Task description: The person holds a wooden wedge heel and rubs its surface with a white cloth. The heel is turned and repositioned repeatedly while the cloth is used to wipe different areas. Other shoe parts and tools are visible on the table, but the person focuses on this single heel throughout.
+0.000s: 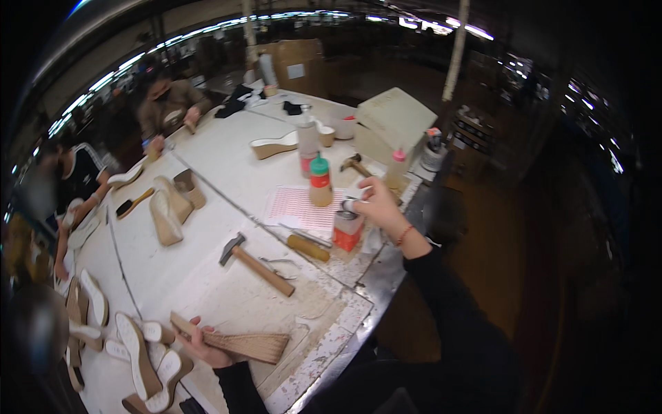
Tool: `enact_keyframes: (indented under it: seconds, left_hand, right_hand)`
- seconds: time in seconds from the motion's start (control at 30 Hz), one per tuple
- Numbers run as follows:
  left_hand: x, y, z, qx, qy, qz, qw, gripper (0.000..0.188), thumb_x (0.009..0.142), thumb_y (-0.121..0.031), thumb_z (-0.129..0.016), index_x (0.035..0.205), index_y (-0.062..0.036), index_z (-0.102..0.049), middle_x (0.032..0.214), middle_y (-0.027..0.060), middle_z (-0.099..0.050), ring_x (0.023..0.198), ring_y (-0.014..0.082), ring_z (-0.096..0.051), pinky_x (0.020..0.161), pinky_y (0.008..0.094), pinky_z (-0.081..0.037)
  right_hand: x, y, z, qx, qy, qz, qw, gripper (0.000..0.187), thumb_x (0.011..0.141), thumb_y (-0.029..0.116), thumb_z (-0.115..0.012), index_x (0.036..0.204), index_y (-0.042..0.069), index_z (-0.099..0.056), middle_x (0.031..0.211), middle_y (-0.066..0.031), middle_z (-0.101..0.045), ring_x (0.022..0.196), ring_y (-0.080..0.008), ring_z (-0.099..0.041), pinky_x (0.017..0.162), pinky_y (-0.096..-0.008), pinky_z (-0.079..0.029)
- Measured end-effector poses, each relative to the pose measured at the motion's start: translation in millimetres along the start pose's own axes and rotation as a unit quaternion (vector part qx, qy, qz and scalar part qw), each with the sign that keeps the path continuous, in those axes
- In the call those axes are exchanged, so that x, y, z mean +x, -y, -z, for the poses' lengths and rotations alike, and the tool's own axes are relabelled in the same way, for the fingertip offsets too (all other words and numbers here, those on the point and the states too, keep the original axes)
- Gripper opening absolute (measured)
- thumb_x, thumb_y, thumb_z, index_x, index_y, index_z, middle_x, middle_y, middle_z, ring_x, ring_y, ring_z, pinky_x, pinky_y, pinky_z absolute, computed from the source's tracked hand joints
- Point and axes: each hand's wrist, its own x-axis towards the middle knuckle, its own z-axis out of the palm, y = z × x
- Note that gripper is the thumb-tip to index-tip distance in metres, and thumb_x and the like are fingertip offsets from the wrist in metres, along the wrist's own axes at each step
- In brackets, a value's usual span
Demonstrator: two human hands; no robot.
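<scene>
My left hand (205, 349) grips a tan wedge shoe sole (254, 346) with a woven-looking side, tilted just above the near table edge. Further right, my right hand (379, 205) pinches a small white cap or lid (349, 205) at the mouth of a clear container (347, 231) with an orange-red lower part. Whether the cap is free of the container I cannot tell. Right behind it stands a squeeze bottle (321, 185) with a green top. A hammer (258, 265) with a wooden handle and a yellow-handled tool (307, 247) lie between my hands.
Several wedge soles (138, 352) lie at the left, with others (169, 210) further in beside a brush (135, 203). A second hammer (354, 164), a pink-topped bottle (396, 171) and a pale box (393, 127) stand beyond my right hand. Two people (165, 110) work across the table.
</scene>
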Motion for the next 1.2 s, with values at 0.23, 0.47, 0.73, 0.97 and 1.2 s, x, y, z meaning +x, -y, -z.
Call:
enact_keyframes:
  seconds: [0.23, 0.47, 0.73, 0.97, 1.2]
  left_hand:
    - [8.1, 27.7, 19.7, -0.002, -0.015, 0.038, 0.999, 0.059, 0.087, -0.022, -0.059, 0.136, -0.0025, -0.033, 0.104, 0.016, -0.056, 0.082, 0.0189, -0.057, 0.066, 0.0284, -0.049]
    - [-0.1, -5.2, -1.5, -0.037, -0.012, 0.074, 0.996, 0.061, 0.085, -0.024, -0.06, 0.135, -0.0021, -0.033, 0.1, 0.0127, -0.052, 0.074, 0.0164, -0.057, 0.06, 0.0266, -0.049]
    - [3.1, 4.5, 2.6, -0.012, -0.032, 0.026, 0.999, 0.06, 0.082, -0.024, -0.057, 0.134, -0.0021, -0.035, 0.098, 0.0115, -0.056, 0.068, 0.0118, -0.054, 0.055, 0.0232, -0.046]
    - [0.1, 4.4, 0.6, -0.009, -0.038, 0.037, 0.999, 0.063, 0.08, -0.024, -0.058, 0.134, 0.0004, -0.035, 0.094, 0.013, -0.056, 0.067, 0.012, -0.053, 0.057, 0.0242, -0.046]
    - [0.2, 2.2, -1.2, -0.024, -0.039, 0.03, 0.999, 0.062, 0.079, -0.024, -0.057, 0.131, 0.0023, -0.036, 0.095, 0.0137, -0.055, 0.065, 0.0125, -0.052, 0.057, 0.0241, -0.046]
  right_hand:
    - [-31.3, 74.2, 19.4, 0.091, -0.088, 0.192, 0.973, 0.032, 0.078, -0.006, -0.058, 0.108, 0.003, -0.053, 0.092, -0.0016, -0.048, 0.081, -0.0091, -0.049, 0.072, -0.0222, -0.044]
    - [-109.7, 93.0, -51.4, 0.19, 0.292, 0.076, 0.934, 0.02, 0.077, -0.002, -0.057, 0.097, 0.0, -0.055, 0.087, -0.0019, -0.058, 0.076, -0.0059, -0.053, 0.065, -0.0195, -0.043]
    - [-155.8, 93.8, -125.5, 0.129, 0.41, 0.147, 0.891, 0.01, 0.068, 0.003, -0.065, 0.075, 0.0, -0.059, 0.072, -0.0066, -0.054, 0.066, -0.0176, -0.053, 0.06, -0.0277, -0.042]
    - [-169.7, 99.8, -145.0, 0.112, 0.378, 0.218, 0.892, 0.013, 0.063, 0.001, -0.066, 0.071, -0.002, -0.056, 0.075, -0.008, -0.053, 0.066, -0.0185, -0.053, 0.058, -0.0294, -0.041]
    - [-170.9, 102.7, -141.9, 0.092, 0.376, 0.207, 0.899, 0.014, 0.06, 0.001, -0.066, 0.069, -0.001, -0.055, 0.069, -0.0085, -0.049, 0.063, -0.0212, -0.05, 0.056, -0.0304, -0.04]
